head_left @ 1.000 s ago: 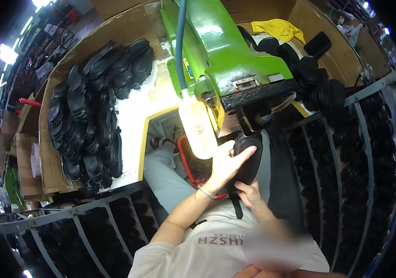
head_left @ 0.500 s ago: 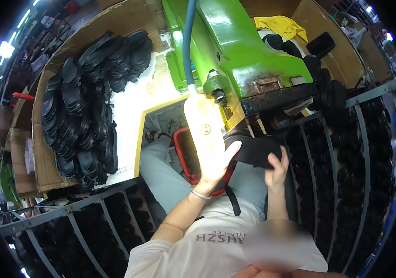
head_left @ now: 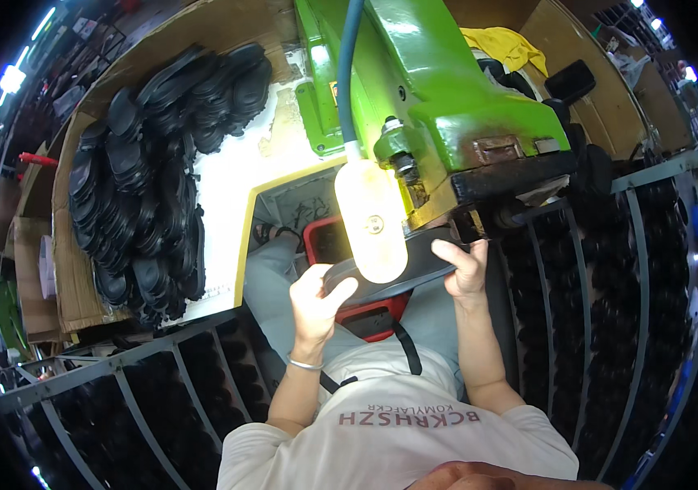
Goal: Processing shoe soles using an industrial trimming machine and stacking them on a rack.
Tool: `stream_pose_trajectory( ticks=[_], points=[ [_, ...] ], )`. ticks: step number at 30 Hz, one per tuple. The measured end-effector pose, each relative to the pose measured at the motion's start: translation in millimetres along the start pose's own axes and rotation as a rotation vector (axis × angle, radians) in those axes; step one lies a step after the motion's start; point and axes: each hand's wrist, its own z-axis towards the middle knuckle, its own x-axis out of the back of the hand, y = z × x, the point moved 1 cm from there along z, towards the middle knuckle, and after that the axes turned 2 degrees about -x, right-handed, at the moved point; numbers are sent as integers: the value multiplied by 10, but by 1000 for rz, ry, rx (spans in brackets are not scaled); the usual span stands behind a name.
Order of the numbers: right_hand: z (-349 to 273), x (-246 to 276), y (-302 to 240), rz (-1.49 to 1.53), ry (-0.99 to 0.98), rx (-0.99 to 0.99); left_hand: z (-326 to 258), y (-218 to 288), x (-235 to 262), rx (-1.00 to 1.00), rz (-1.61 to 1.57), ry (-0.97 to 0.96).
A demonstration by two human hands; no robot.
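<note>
A black shoe sole (head_left: 424, 263) is stretched between my two hands beneath the head of a green machine (head_left: 480, 106). My left hand (head_left: 316, 304) grips its left end, thumb on top. Closed on the right end is my right hand (head_left: 465, 268), close under the machine's dark metal working part (head_left: 467, 224). A bright lamp (head_left: 372, 220) on a blue-grey cable hangs in front and hides the middle of the sole.
Stacked black soles (head_left: 145, 180) fill a cardboard box (head_left: 67, 237) on the left. A red bin (head_left: 373, 318) is between my knees. Metal racks (head_left: 145, 359) stand on both sides. A yellow cloth (head_left: 508, 49) lies at the back right.
My left hand has moved left from behind the lamp to the sole's left end. The right hand has risen and closed on the other end. The sole now lies more sideways.
</note>
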Motion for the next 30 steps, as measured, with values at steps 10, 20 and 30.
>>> stream_pose_trajectory(
  ticks=[10, 20, 30],
  points=[
    [-4, -260, 18, -211, -87, 66, 258, -145, -440, -17, 315, -350],
    [-1039, 300, 577, -244, -225, -321, 152, -231, -484, -110, 230, -106],
    [-1164, 329, 516, -22, -110, -456, 223, -329, -686, -203, 179, -116]
  ],
)
